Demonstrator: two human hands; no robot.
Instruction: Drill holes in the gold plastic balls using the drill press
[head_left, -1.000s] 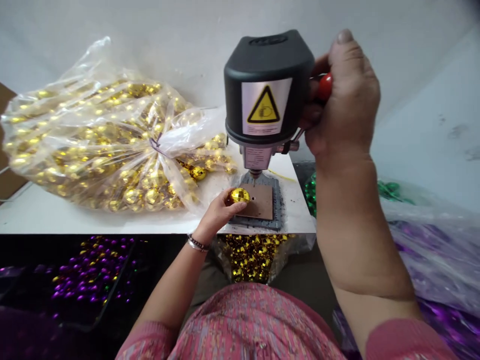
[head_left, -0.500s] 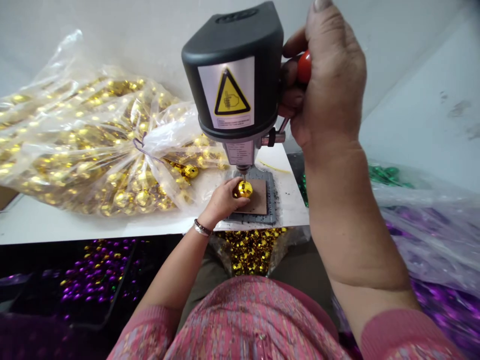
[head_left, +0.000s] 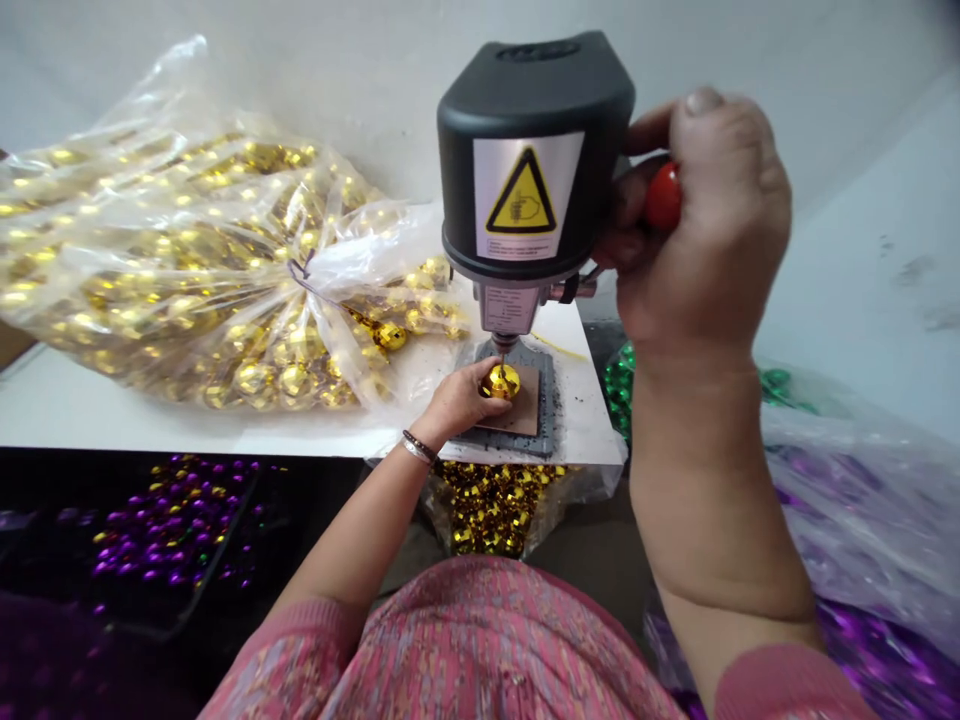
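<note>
A shiny gold faceted ball (head_left: 505,382) is pinched between the thumb and fingers of my left hand (head_left: 466,396). It rests on a brown board (head_left: 521,412) over the grey base (head_left: 546,430) of a small drill press (head_left: 536,170). The thin bit points down at the top of the ball and appears to touch it; whether it is inside is too small to tell. My right hand (head_left: 705,220), raised beside the black motor cover, has its fingers wrapped round the lever's red knob (head_left: 663,197).
A tied clear bag (head_left: 225,270) of gold balls covers the left of the white table (head_left: 150,420). Below the table edge hangs a bag of gold pieces (head_left: 495,505). Purple beads (head_left: 165,530) lie lower left; green beads (head_left: 621,385) and purple bags (head_left: 862,490) stand right.
The view has shifted, so the press and both hands appear further right. My right hand and the red knob sit lower, and the bit is down nearer the gold ball.
</note>
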